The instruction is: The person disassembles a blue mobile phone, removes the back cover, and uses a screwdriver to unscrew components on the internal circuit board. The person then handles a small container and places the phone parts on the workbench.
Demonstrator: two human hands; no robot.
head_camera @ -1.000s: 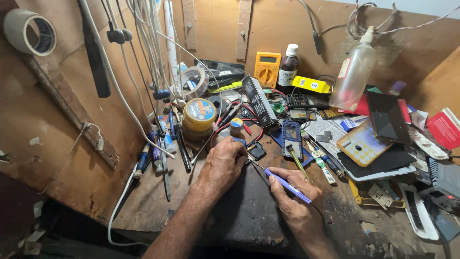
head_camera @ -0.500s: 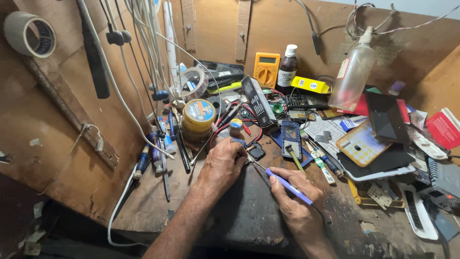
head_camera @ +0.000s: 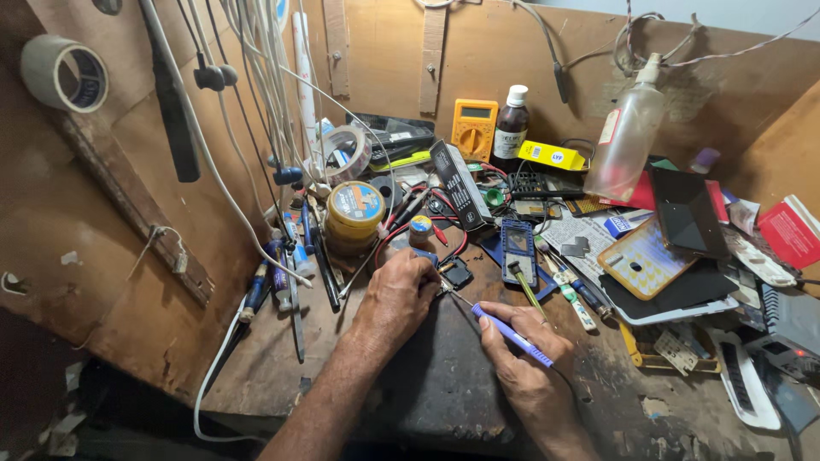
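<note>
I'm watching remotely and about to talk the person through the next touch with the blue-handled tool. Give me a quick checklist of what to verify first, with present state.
1. Right hand grips the blue-handled tool: ok.
2. Tool tip reaches the small dark part by the left fingers: ok, though actual contact cannot be told.
3. Left hand steadies that part on the dark work mat: ok.
4. Red lead kept clear of the work spot: not ok, it loops close behind.
5. Yellow tin away from the left hand: ok, apart.
6. Whether the tool is hot or powered: cannot tell.
</note>
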